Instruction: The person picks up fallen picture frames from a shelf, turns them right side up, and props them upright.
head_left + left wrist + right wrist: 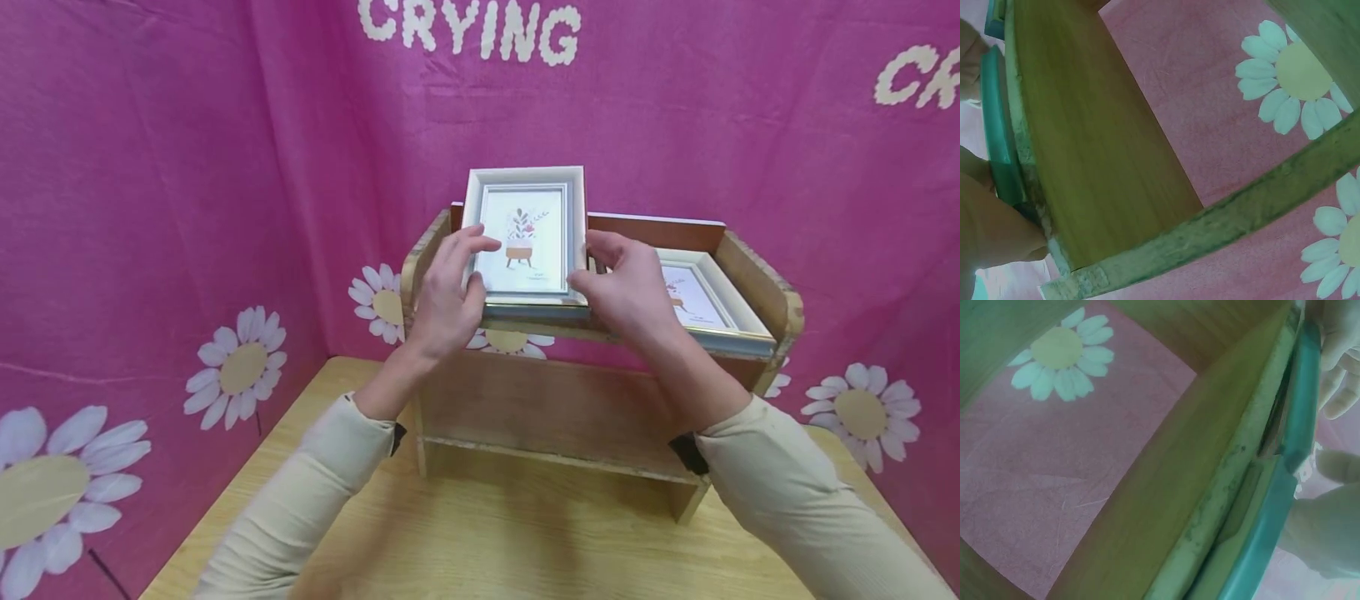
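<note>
A white picture frame (523, 233) with a drawing of a plant in a legged pot leans back on the top of a small wooden shelf (540, 392). My left hand (450, 292) is at its left edge, with the fingers reaching over the front and the thumb near the lower corner. On the opposite edge, my right hand (630, 283) pinches the frame, thumb in front and fingers at the side. A second picture frame (731, 312) lies tilted at the shelf's right end, partly behind my right hand. Both wrist views show the shelf's front edge and frame edges beside fingers.
The shelf stands on a light wooden table (480, 533). Its raised side panels (761, 279) bound the top at both ends. A pink cloth (315, 125) with daisies and lettering hangs behind and at the sides.
</note>
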Tool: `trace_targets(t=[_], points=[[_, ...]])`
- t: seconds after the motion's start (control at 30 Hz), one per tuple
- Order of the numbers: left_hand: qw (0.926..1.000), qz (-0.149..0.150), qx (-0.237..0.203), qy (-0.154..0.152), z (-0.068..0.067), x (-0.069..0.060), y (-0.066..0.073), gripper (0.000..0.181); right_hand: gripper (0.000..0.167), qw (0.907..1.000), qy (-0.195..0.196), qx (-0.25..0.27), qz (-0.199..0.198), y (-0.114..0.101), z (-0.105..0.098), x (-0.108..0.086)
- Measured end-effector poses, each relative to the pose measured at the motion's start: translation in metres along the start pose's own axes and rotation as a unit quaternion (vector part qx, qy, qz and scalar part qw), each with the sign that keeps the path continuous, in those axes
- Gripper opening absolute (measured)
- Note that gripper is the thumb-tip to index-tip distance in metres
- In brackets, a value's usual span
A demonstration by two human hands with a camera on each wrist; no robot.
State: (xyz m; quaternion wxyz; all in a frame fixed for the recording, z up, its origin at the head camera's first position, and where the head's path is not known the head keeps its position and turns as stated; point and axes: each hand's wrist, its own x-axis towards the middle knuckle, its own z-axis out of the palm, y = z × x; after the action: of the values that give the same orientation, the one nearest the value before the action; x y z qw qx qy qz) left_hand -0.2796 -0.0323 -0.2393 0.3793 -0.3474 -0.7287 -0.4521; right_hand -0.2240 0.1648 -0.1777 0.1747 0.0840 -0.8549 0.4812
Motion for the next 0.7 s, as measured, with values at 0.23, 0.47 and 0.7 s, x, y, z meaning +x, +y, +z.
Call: trace_targets(t=[0.23, 0.47, 0.7], points=[[0.9970, 0.066, 0.023, 0.034, 0.007, -0.001, -0.008, 0.036, 0.054, 0.9912, 0.051, 0.116, 0.039, 0.000, 0.001, 0.007], [0.9923, 0.108, 0.044, 0.043, 0.011, -0.005, -0.018, 0.039, 0.053, 0.9814, 0.048, 0.158, 0.097, 0.006, 0.001, 0.013], [0.9899, 0.123, 0.042, 0.056, 0.011, -0.004, -0.019, 0.040, 0.072, 0.9901, -0.022, 0.111, 0.082, 0.010, -0.009, 0.024]])
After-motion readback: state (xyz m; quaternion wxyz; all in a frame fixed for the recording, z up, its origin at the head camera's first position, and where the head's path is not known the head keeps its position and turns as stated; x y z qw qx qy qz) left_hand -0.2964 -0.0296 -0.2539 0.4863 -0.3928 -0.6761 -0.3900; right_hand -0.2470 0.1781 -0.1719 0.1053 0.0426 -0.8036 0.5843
